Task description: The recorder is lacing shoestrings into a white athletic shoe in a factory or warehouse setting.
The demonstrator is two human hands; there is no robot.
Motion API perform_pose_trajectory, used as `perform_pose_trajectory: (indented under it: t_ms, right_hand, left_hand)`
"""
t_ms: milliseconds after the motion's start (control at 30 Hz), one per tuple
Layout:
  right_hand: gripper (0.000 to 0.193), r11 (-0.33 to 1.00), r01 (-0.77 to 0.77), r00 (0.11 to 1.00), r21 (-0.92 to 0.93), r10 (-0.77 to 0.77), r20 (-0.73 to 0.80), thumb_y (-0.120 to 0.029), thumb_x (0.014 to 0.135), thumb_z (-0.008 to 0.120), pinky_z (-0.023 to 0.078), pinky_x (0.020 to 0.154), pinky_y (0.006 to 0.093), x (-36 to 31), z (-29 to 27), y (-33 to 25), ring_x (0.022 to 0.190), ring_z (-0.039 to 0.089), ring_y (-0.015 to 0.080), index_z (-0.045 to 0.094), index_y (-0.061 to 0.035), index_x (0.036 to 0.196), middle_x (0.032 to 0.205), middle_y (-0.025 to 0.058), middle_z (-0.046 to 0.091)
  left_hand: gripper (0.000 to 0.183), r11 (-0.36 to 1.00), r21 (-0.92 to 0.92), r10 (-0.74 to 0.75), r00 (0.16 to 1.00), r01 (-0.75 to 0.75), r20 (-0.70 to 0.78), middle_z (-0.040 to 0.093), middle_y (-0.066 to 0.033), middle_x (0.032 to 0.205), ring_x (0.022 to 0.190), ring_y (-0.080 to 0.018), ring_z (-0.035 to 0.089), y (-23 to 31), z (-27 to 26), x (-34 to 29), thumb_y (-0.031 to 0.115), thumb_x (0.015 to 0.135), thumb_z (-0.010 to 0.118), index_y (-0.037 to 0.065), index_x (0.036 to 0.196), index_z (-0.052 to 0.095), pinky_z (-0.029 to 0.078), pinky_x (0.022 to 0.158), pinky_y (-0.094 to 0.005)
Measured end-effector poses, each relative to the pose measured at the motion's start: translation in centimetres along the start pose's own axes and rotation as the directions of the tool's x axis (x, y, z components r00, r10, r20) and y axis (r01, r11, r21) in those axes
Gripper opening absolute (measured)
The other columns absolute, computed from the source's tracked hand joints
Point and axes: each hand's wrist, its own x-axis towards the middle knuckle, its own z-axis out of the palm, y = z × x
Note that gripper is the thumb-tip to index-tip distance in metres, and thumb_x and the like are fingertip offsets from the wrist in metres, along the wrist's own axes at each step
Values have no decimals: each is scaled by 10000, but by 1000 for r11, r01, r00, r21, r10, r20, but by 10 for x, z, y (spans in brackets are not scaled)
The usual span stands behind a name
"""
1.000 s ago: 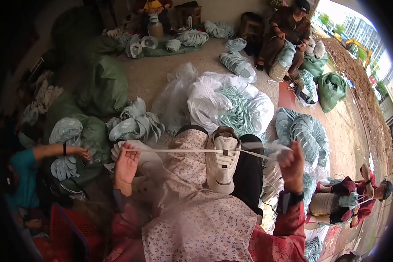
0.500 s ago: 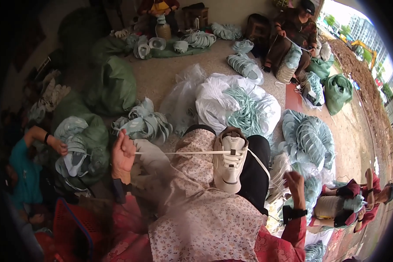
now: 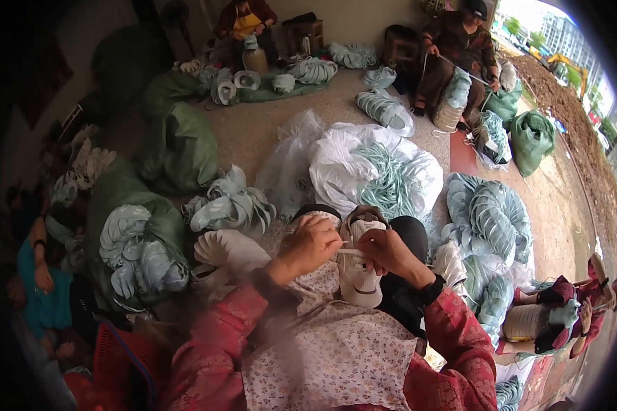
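A white and beige sneaker upper (image 3: 360, 288) stands upright between my knees, its toe towards me. Over its lacing, a white shoelace (image 3: 352, 253) runs between my two hands. From the left, my left hand (image 3: 310, 245) pinches the lace with closed fingers, just beside the shoe. My right hand (image 3: 393, 255) is closed on the lace from the other side, its fingers against the upper and hiding the upper eyelets. A floral apron (image 3: 329, 342) covers my lap. What supports the upper from inside is hidden.
Ahead of my knees lies a white plastic bag (image 3: 336, 161) full of pale green laces (image 3: 389, 181). Bundles of pale blue uppers (image 3: 490, 216) lie to the right, others (image 3: 232, 202) to the left. Green sacks (image 3: 178, 151) and a red basket (image 3: 120, 356) stand left. Several people work around.
My hands, spread wide with the left pulling the lace out, have come together over the sneaker upper. My right hand, earlier off to the right, now grips the lace.
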Motion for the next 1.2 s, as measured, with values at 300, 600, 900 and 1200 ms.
perform_pose_trajectory:
  t_ms: [300,600,900,1200]
  right_hand:
    - [196,997,17,999,72,-19,31,-173,964,550,432,409,226,0,2,-1,458,552,83,594,-13,1069,646,37,622]
    - [234,995,-18,993,99,7,115,-164,951,581,456,427,232,-5,2,-4,474,575,101,566,-29,1141,664,41,638]
    - [147,794,280,905,-540,-405,-127,-44,841,648,486,577,299,6,-35,-11,674,628,174,665,-20,985,832,86,668]
    - [155,514,539,791,-667,-580,192,-120,783,689,525,694,346,37,-21,-1,826,638,270,680,-116,937,898,53,629]
  left_hand:
    - [96,998,-60,-28,999,26,-43,536,-46,801,880,-229,536,-5,20,-6,147,801,640,77,740,617,369,839,-364]
    - [112,1000,-21,-17,999,16,-34,531,-62,799,849,-253,547,-2,28,6,134,779,632,63,709,582,382,817,-383]
    - [346,962,-272,106,965,-38,241,552,-103,1109,1063,-277,592,-23,-13,47,67,666,763,59,988,634,488,893,-346]
    - [241,880,-474,247,860,-6,447,519,-81,832,786,-246,578,-50,15,53,105,709,743,33,800,531,454,689,-342]
